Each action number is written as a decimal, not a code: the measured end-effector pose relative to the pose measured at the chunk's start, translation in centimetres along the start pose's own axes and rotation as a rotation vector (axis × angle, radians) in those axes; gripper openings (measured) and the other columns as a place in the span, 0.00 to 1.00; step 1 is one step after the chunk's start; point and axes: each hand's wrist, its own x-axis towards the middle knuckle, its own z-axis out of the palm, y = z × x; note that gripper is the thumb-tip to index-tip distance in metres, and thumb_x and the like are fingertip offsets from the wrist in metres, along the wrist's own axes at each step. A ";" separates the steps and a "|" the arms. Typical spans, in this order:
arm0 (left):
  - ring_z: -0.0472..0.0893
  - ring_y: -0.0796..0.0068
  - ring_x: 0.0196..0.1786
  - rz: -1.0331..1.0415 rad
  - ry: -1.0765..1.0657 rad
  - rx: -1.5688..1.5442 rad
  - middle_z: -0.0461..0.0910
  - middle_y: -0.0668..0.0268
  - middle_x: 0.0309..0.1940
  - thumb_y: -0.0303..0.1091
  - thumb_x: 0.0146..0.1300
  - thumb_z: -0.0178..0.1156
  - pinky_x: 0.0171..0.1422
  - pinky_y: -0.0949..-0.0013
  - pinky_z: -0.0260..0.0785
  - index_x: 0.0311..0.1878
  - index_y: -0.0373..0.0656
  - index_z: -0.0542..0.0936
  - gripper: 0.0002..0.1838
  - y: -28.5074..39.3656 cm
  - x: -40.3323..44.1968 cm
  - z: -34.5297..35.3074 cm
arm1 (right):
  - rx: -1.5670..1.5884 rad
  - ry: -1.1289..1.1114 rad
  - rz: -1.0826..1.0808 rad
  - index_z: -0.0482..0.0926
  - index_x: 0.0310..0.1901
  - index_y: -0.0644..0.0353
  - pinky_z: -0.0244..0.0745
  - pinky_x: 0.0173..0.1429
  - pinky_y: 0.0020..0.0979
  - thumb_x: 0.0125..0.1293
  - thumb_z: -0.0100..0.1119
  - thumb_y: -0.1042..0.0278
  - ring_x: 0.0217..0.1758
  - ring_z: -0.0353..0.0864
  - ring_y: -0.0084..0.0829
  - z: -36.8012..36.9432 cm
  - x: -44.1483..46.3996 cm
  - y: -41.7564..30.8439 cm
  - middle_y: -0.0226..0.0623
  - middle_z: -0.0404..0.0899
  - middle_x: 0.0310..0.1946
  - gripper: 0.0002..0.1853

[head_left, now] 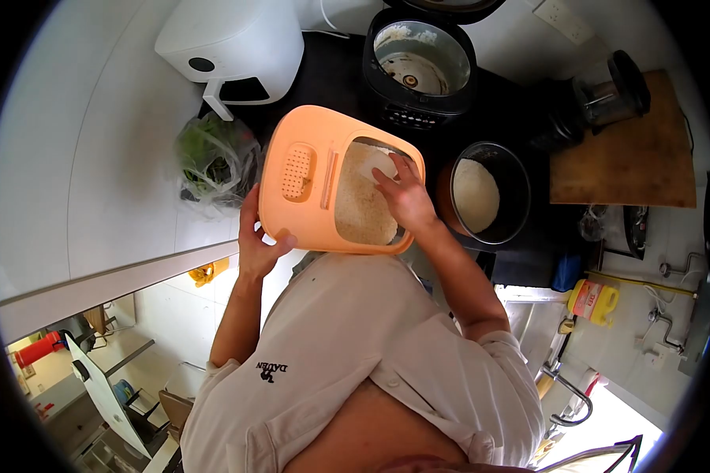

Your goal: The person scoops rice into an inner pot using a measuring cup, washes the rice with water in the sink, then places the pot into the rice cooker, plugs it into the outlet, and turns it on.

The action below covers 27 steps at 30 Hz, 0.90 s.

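An orange rice container (280,189) is tilted at the counter's edge in front of me, with rice (363,209) showing through its opening. My left hand (260,244) grips the container's lower left corner. Inside the opening, my right hand (402,189) has its fingers closed on a pale, translucent scoop (377,163) over the rice. To the right of the container stands a dark inner pot (514,193) with rice (476,195) in it. Behind them is a black rice cooker (418,118) with its lid up and no inner pot inside.
A white air fryer (233,47) stands at the back left, with a plastic bag of greens (217,158) before it. At the right are a blender (607,98) and a wooden board (631,162). A yellow bottle (596,301) is near the taps.
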 end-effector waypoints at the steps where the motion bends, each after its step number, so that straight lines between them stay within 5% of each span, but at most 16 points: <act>1: 0.72 0.67 0.61 -0.002 -0.006 0.009 0.64 0.61 0.68 0.49 0.35 0.78 0.59 0.60 0.74 0.75 0.41 0.57 0.62 0.1 0.1 0.0 | 0.024 -0.014 0.014 0.82 0.52 0.55 0.74 0.62 0.46 0.57 0.65 0.71 0.62 0.70 0.57 -0.2 -0.1 0.0 0.58 0.69 0.59 0.18; 4: 0.67 0.64 0.70 0.013 -0.047 0.003 0.65 0.58 0.69 0.50 0.43 0.77 0.68 0.61 0.67 0.76 0.38 0.54 0.60 0.4 0.0 -0.2 | 0.074 -0.041 0.049 0.82 0.52 0.56 0.75 0.60 0.44 0.57 0.66 0.72 0.59 0.73 0.54 -0.7 -0.7 -0.3 0.57 0.70 0.58 0.19; 7: 0.73 0.67 0.60 0.020 0.001 0.000 0.64 0.61 0.68 0.47 0.36 0.78 0.59 0.61 0.74 0.74 0.41 0.57 0.61 -0.1 0.2 -0.1 | 0.092 -0.034 0.071 0.81 0.52 0.55 0.75 0.59 0.42 0.56 0.66 0.72 0.56 0.75 0.50 -0.7 -2.2 -0.7 0.56 0.70 0.58 0.20; 10: 0.72 0.66 0.61 0.015 -0.006 -0.004 0.64 0.60 0.68 0.48 0.36 0.78 0.59 0.61 0.74 0.75 0.41 0.57 0.61 0.2 0.3 0.0 | 0.120 -0.012 0.100 0.80 0.54 0.56 0.75 0.59 0.41 0.56 0.67 0.72 0.55 0.76 0.50 -0.8 -3.9 -1.4 0.56 0.70 0.59 0.21; 13: 0.66 0.64 0.71 0.025 -0.067 -0.012 0.65 0.58 0.69 0.50 0.44 0.77 0.70 0.61 0.65 0.75 0.36 0.54 0.60 0.9 0.3 0.1 | 0.118 0.024 0.114 0.76 0.58 0.59 0.74 0.59 0.42 0.57 0.67 0.73 0.56 0.74 0.51 -0.2 -5.6 -1.6 0.55 0.70 0.60 0.24; 18: 0.67 0.64 0.70 0.030 -0.060 0.000 0.65 0.57 0.69 0.52 0.44 0.76 0.70 0.61 0.64 0.75 0.34 0.52 0.61 0.8 0.3 0.2 | 0.088 0.081 0.051 0.70 0.62 0.63 0.74 0.59 0.43 0.57 0.67 0.73 0.58 0.72 0.53 0.2 -6.5 -1.8 0.55 0.69 0.61 0.30; 27: 0.68 0.64 0.68 0.030 -0.058 -0.015 0.66 0.56 0.68 0.51 0.43 0.77 0.68 0.63 0.66 0.75 0.32 0.51 0.63 1.0 0.3 0.3 | 0.173 0.074 0.089 0.76 0.56 0.60 0.76 0.55 0.40 0.55 0.69 0.74 0.55 0.75 0.48 0.5 -6.9 -1.6 0.53 0.68 0.61 0.24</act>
